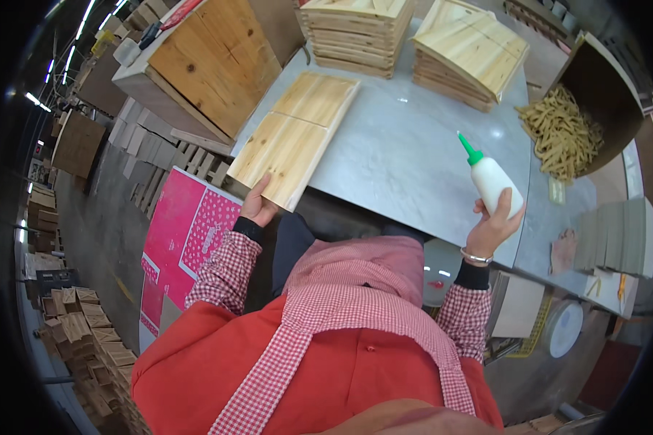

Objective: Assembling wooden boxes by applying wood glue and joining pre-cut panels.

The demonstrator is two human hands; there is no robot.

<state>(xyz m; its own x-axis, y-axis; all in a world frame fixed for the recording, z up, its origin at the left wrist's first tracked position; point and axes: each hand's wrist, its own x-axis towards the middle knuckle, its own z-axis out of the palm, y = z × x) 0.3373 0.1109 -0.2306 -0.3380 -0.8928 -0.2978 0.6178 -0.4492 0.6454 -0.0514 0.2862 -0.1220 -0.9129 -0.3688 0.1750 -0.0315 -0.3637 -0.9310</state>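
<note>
My left hand (260,201) grips the near end of a flat wooden panel (294,138), thumb on top and fingers underneath. The panel is pale, knotty wood with a line across it, and it lies at the left side of the grey table (406,156), its near end sticking out past the edge. In my right hand (495,226) is a white squeeze bottle (495,184) with a green pointed nozzle. The bottle is held tilted above the table's front right part, nozzle up and to the left, apart from the panel.
Stacks of wooden panels (355,36) (471,54) stand at the table's back. At right, a tipped container (608,109) spills many thin wood strips (559,130). Grey boards (617,235) stand beyond my right hand. A wooden box (210,65) is at the left, above pink printed sheets (178,217).
</note>
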